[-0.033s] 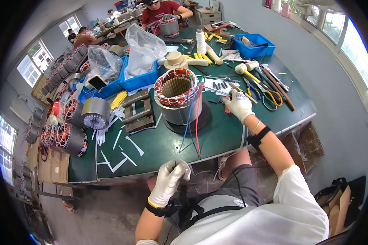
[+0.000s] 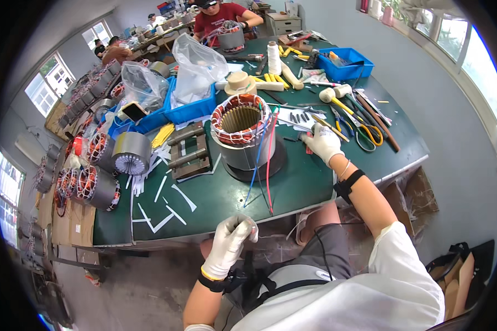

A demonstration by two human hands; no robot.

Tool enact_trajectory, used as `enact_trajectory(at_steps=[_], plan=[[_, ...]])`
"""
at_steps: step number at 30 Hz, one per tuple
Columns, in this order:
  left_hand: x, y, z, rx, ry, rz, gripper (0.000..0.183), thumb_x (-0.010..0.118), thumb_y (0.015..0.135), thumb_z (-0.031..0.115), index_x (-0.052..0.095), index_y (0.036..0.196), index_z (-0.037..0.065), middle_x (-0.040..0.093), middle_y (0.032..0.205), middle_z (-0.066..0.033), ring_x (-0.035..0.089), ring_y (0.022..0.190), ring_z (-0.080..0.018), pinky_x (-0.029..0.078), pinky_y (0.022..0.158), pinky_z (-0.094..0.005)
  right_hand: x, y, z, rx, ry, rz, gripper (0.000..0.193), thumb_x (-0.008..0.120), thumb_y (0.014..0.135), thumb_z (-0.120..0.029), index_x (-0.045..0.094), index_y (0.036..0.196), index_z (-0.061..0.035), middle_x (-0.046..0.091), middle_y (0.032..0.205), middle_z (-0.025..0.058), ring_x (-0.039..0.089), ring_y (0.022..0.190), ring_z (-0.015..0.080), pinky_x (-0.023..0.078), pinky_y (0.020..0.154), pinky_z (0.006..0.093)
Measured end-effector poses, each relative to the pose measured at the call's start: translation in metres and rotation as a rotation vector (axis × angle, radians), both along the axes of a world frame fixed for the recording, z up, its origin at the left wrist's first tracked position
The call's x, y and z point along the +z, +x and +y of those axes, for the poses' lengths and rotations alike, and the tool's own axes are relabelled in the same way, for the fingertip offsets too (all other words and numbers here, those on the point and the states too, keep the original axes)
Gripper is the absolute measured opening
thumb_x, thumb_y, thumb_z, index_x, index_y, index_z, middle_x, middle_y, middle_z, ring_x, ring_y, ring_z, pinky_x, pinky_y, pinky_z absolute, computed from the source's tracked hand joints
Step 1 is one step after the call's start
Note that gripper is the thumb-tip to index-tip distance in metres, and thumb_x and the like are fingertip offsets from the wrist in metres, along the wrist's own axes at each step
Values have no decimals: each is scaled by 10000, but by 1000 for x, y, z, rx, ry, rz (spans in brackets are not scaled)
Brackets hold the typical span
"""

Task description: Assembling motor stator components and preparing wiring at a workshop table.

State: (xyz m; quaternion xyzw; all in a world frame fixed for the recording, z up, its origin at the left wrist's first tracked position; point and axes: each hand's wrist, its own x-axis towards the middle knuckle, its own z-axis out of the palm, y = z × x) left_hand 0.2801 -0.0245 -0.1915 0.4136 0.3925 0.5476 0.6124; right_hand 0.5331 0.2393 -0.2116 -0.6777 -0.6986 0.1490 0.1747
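Note:
A motor stator (image 2: 245, 149) stands upright on a dark round base on the green table (image 2: 215, 201). Its grey body carries a ring of orange windings laced with white cord, and blue and red leads (image 2: 269, 176) hang down its front. To the right of it, my white-gloved right hand (image 2: 324, 144) rests low over the tabletop with curled fingers. A small red piece shows by the fingertips; whatever they grip is too small to name. My gloved left hand (image 2: 232, 243) is closed in a pinch before the table's front edge, its contents hidden.
Pliers (image 2: 342, 122), scissors (image 2: 367, 135) and mallets (image 2: 331, 94) lie on the right. Blue bins (image 2: 190, 110) with plastic bags stand behind a metal frame (image 2: 189, 151). White strips (image 2: 165, 218) are scattered at left, near more stators (image 2: 96, 185). A co-worker (image 2: 221, 22) sits across the table.

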Motion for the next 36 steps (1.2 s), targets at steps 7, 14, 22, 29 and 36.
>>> enact_trajectory(at_steps=[7, 14, 22, 29, 36], plan=[[-21, -11, 11, 227, -8, 271, 140, 661, 945, 169, 641, 926, 31, 600, 789, 13, 537, 725, -68, 439, 675, -232, -17, 9, 4, -25, 2, -24, 434, 655, 868, -321, 596, 1182, -28, 659, 1165, 221, 631, 1114, 364, 495, 943, 428], [-30, 23, 37, 86, 38, 186, 109, 714, 893, 70, 681, 979, 13, 634, 830, 33, 536, 701, -30, 438, 617, -196, -39, 39, 11, 22, -39, 147, 414, 625, 903, -384, 614, 1154, -55, 652, 1167, 199, 615, 1119, 353, 471, 967, 422], [-52, 102, 98, -104, 39, 151, 96, 731, 840, -13, 687, 925, -3, 668, 832, -2, 568, 673, -37, 462, 605, -187, -36, 45, -30, 220, 75, 691, 314, 594, 978, -254, 631, 1141, 13, 700, 1026, 147, 650, 961, 204, 497, 862, 344], [-69, 100, 151, -48, 88, 227, 227, 644, 973, 255, 652, 949, 29, 592, 759, 26, 524, 650, -42, 451, 588, -208, -37, 30, -97, 236, 229, 167, 412, 707, 813, -476, 694, 852, -66, 674, 763, 188, 672, 772, 370, 518, 664, 433], [-73, 94, 159, -56, -28, 10, 350, 500, 1038, 384, 502, 842, 95, 456, 691, 15, 436, 580, -84, 367, 500, -238, -44, 27, -92, 294, 352, 119, 268, 726, 767, -335, 656, 740, -78, 620, 643, 150, 633, 648, 348, 504, 612, 415]])
